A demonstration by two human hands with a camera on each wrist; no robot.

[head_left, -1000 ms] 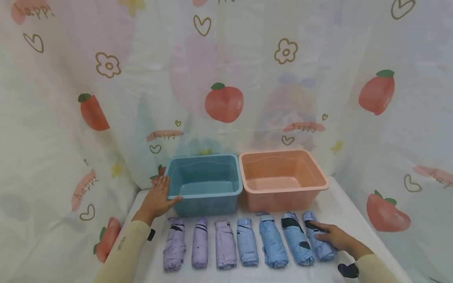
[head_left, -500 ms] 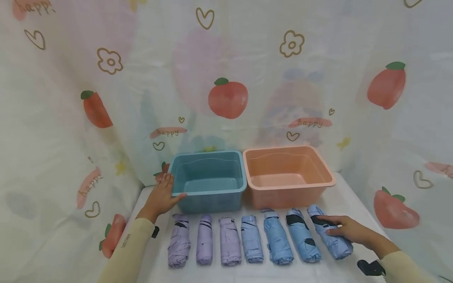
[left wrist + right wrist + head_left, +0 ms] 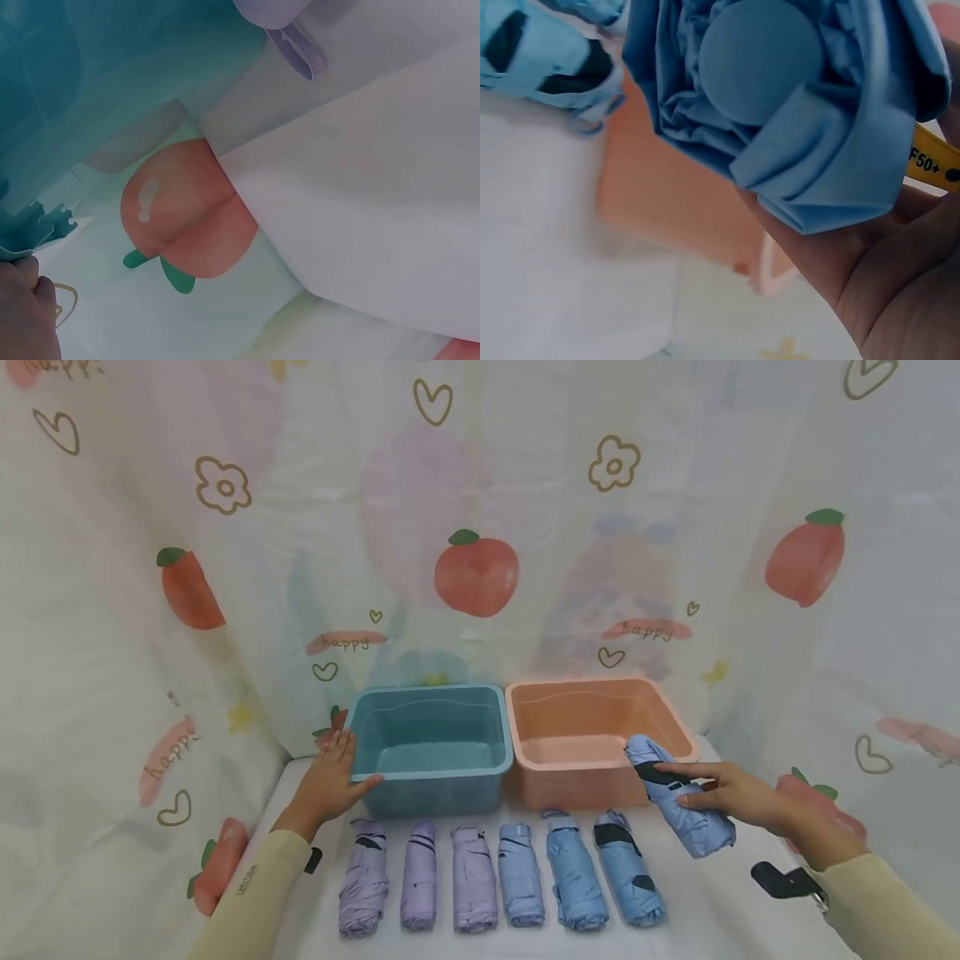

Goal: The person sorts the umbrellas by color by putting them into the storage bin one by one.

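Note:
My right hand [image 3: 742, 795] grips a folded blue umbrella [image 3: 705, 833] above the tabletop, its far end overlapping the front right corner of the peach bin [image 3: 581, 787] in the head view. From the right wrist camera, the umbrella's round end [image 3: 761, 60] and loose fabric folds fill the top, and a yellow tag [image 3: 934, 157] pokes out beside the fingers. My left hand [image 3: 324, 789] rests against the left side of the teal bin [image 3: 442, 795], fingers extended, thumb over its front rim. The left wrist view catches only part of that hand at the lower left.
In front of the bins, several folded umbrellas lie in a row on the white table [image 3: 705, 914]: lilac ones, such as the leftmost umbrella [image 3: 363, 889], then blue ones up to the rightmost umbrella [image 3: 630, 872]. A fruit-patterned curtain [image 3: 525, 485] encloses the back and sides.
My right hand has lifted the rightmost blue umbrella off the table and carried it up towards the peach bin. The left hand stays at the teal bin.

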